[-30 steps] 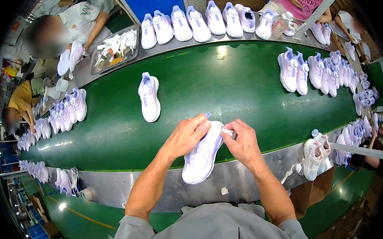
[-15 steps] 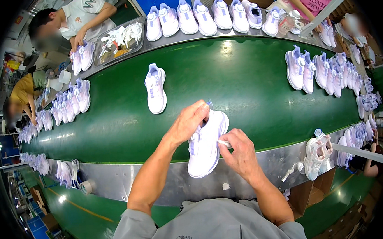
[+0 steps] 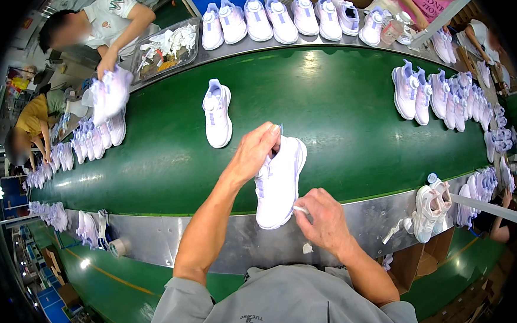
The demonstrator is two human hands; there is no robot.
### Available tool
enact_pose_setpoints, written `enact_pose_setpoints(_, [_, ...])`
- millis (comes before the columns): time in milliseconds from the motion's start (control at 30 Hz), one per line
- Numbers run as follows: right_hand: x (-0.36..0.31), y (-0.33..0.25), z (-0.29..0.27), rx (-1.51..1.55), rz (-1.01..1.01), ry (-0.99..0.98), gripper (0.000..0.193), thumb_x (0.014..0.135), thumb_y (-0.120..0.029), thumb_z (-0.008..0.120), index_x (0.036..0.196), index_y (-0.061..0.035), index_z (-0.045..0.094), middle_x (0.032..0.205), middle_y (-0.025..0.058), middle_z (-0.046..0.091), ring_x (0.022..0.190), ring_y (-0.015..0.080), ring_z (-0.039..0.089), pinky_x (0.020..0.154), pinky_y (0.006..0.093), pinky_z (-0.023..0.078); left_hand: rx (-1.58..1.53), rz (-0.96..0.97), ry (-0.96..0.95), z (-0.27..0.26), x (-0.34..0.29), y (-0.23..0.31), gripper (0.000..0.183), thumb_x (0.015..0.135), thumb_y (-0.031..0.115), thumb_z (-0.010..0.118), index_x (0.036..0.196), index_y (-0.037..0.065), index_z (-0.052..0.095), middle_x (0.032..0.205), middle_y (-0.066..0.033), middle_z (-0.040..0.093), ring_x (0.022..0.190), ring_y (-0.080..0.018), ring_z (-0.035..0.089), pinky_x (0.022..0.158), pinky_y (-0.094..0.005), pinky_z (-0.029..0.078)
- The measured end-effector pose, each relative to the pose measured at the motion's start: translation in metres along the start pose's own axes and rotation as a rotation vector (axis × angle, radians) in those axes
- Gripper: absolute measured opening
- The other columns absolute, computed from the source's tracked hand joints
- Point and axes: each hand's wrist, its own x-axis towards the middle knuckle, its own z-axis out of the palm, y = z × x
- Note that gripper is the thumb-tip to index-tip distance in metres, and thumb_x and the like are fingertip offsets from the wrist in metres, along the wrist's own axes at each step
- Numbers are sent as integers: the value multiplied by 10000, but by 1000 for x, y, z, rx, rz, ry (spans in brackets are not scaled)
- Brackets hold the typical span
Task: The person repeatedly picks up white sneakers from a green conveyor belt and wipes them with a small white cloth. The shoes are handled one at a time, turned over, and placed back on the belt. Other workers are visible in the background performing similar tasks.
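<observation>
A white sneaker [image 3: 279,187] with pale lilac trim is held over the near edge of the green belt, its toe pointing toward me. My left hand [image 3: 255,153] is closed on its collar at the heel end. Beside the shoe's toe, my right hand [image 3: 324,218] pinches a small white wad [image 3: 300,210], perhaps cloth or paper; its exact kind is unclear. The wad is close to the sole's edge, and I cannot tell whether it touches. Ahead and slightly left, another sneaker [image 3: 217,116] stands alone on the belt.
The green belt [image 3: 329,151] runs across, with a metal ledge [image 3: 216,241] on my side. Sneakers line the far ledge and both ends. Across the belt, a co-worker holds a pair of sneakers [image 3: 111,93] beside a scrap tray [image 3: 188,53]. A beige pair [image 3: 428,210] stands to my right.
My right hand has moved down along the shoe toward its toe. The held sneaker has risen slightly in view. Across the belt, the co-worker's pair has moved toward the row at the left.
</observation>
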Motion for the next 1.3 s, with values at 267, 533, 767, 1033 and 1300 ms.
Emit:
enact_pose_setpoints(267, [-9, -10, -4, 179, 1, -151, 134, 803, -61, 715, 926, -41, 666, 884, 111, 602, 828, 301, 613, 698, 398, 516, -59, -53, -59, -4, -1, -10, 473, 1084, 465, 443, 876, 57, 562, 818, -23, 542, 734, -110, 495, 695, -261, 419])
enact_pose_setpoints(533, [62, 31, -38, 228, 347, 128, 140, 829, -102, 710, 917, 6, 689, 859, 135, 660, 746, 278, 641, 685, 376, 503, -133, 4, -228, -7, -11, 3, 462, 1065, 480, 478, 879, 63, 549, 834, 0, 508, 726, -88, 456, 682, -243, 394])
enact_pose_setpoints(767, [70, 38, -30, 171, 275, 86, 150, 842, -130, 697, 914, 2, 693, 873, 157, 664, 771, 324, 654, 703, 402, 514, -65, 40, -254, -5, -7, 1, 452, 1064, 446, 495, 867, 44, 561, 805, -15, 553, 721, -108, 516, 662, -285, 430])
enact_pose_setpoints(1033, [47, 23, -22, 163, 269, -29, 147, 847, -141, 702, 920, -15, 687, 876, 149, 650, 785, 350, 643, 717, 426, 510, -95, 46, -148, -6, 7, -6, 432, 1053, 424, 527, 843, 47, 537, 771, -18, 550, 719, -119, 514, 664, -301, 434])
enact_pose_setpoints(1300, [4, 16, -40, 487, 532, -150, 111, 867, -94, 738, 929, -11, 698, 826, 24, 609, 662, 100, 526, 592, 269, 426, 384, 75, 25, 15, 71, 0, 432, 1015, 450, 564, 922, 30, 593, 744, -157, 636, 716, -322, 619, 675, -428, 483])
